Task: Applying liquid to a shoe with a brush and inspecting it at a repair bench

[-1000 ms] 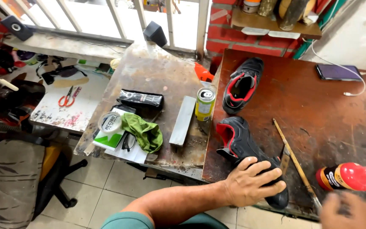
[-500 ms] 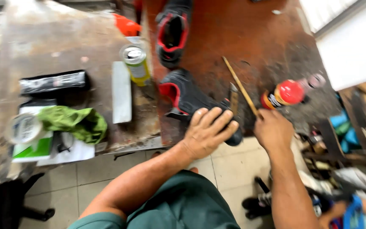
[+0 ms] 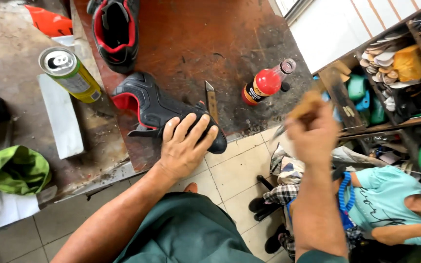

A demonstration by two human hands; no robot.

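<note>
Left hand (image 3: 183,146) is lying flat and spread open on the black shoe with red lining (image 3: 164,109), pressing it down at the front edge of the brown workbench (image 3: 191,44), not really gripping it. Right hand (image 3: 313,134) is curled shut around a wooden-handled tool (image 3: 304,106), blurred, up off the bench over the floor. A knife (image 3: 211,100) is lying just beside the shoe. A clear bottle (image 3: 265,83) with red liquid is lying tipped over nearby, mostly full. A yellow drink can (image 3: 69,74) is sitting to the left, top shut. The second shoe (image 3: 115,31) is sitting farther back, open and empty.
</note>
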